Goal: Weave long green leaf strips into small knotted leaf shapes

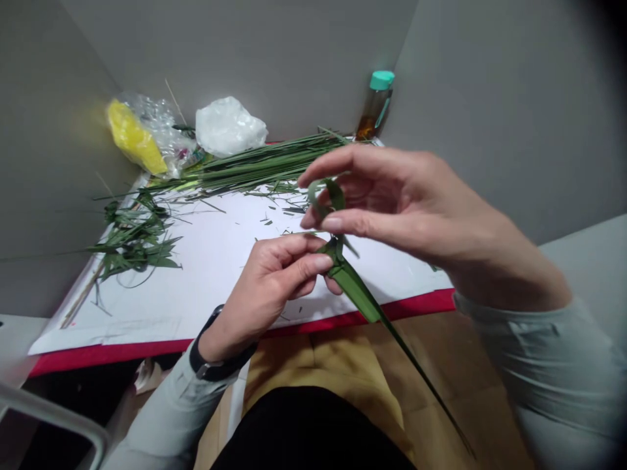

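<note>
A folded piece of green leaf (360,294) is pinched between the thumb and fingers of my left hand (279,274). From it one long narrow tail slants down to the right, past the table edge. A curled leaf strip (336,196) rises in a loop from the top of the piece. My right hand (392,199) is just above my left, its fingers curved around this loop and its thumb against the strip. The exact contact of the right fingertips is partly hidden behind the leaf.
Long green leaves (264,160) lie along the back of the white-covered table (206,294). Knotted leaf pieces (140,238) sit at left, small scraps in the middle. Behind are a yellow packet (134,137), a white plastic bag (230,127) and a bottle (375,108). Grey panels (245,52) enclose the table.
</note>
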`<state>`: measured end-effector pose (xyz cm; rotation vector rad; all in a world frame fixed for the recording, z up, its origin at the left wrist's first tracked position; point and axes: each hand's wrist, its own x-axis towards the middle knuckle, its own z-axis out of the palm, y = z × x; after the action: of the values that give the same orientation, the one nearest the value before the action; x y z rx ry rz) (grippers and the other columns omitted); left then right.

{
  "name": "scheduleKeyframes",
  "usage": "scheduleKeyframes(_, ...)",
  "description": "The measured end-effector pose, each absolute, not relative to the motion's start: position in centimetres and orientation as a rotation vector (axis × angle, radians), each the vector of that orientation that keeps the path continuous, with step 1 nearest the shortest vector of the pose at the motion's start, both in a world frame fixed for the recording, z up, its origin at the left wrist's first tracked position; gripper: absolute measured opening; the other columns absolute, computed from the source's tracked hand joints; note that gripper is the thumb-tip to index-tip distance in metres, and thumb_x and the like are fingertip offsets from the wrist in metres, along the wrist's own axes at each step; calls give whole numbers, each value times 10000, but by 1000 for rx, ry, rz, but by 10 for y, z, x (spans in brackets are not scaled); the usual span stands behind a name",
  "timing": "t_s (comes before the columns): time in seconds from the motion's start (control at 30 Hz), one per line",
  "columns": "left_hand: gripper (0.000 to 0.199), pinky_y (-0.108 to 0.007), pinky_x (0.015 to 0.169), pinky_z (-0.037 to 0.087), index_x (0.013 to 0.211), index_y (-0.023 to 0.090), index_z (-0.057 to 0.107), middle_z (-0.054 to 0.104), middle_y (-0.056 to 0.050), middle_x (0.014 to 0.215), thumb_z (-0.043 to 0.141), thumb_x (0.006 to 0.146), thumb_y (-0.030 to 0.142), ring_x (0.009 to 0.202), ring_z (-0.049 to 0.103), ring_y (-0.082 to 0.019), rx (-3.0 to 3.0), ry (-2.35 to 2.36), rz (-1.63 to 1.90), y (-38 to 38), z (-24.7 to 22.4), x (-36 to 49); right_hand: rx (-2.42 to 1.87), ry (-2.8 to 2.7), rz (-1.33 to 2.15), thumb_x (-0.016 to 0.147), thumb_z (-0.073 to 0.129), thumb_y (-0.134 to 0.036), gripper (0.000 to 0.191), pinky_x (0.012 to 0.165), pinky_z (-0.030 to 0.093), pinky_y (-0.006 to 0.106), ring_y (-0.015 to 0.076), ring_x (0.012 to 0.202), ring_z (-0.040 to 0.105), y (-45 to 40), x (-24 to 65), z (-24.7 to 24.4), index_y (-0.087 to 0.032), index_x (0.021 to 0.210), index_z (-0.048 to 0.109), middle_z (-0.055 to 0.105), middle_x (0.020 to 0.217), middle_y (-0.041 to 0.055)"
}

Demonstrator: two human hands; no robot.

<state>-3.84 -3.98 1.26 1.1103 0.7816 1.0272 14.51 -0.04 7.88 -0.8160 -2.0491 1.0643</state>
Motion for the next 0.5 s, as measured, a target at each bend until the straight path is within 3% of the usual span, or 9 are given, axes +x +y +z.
scheduleKeyframes(0.13, 91, -227, 499, 245, 838, 169, 759, 701, -24, 718, 762, 884, 248, 577, 508, -90, 1130, 785, 982, -35, 15, -33, -794, -1860, 1040, 881, 759, -126, 223, 877, 589, 240, 134, 959, 727, -1, 156, 88, -187, 1086, 693, 725, 986, -17)
scheduleKeyframes(0.33, 112, -213, 490, 231, 823, 159, 736, 708, -24, 685, 771, 878, 250, 517, 427, -64, 1089, 797, 1004, -31, 17, -22, -719, -1614, 901, 885, 730, -54, 215, 970, 566, 252, 118, 1032, 704, -1, 183, 89, -212, 1029, 709, 704, 1047, -16)
scheduleKeyframes(0.5, 103, -202, 487, 235, 824, 164, 742, 708, -21, 701, 766, 884, 244, 539, 473, -63, 1071, 799, 1052, -30, 18, -16, -841, -1495, 805, 918, 675, -72, 268, 916, 549, 272, 110, 1006, 676, 4, 201, 81, -267, 1103, 672, 684, 1108, -7)
